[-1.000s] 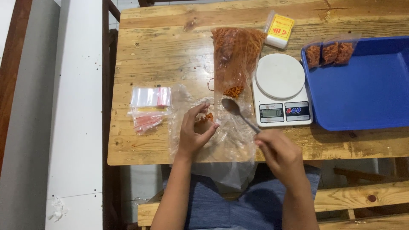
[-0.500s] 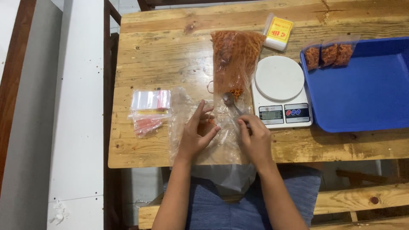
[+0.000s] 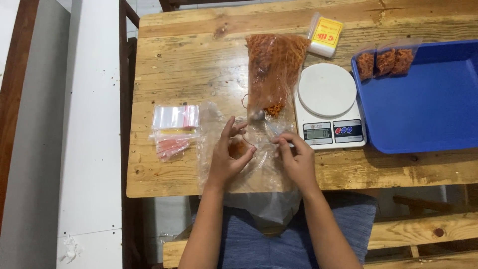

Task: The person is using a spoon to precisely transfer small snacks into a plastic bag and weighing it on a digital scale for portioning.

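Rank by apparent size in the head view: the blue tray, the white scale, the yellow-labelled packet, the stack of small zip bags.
1. blue tray, partly cut off by the frame edge
2. white scale
3. stack of small zip bags
4. yellow-labelled packet

The last two look close.

A home food-packing spot is suggested. A rough plank table is seen, with a digital kitchen scale on it. Beside the scale, small zip bags and a blue tray are laid.
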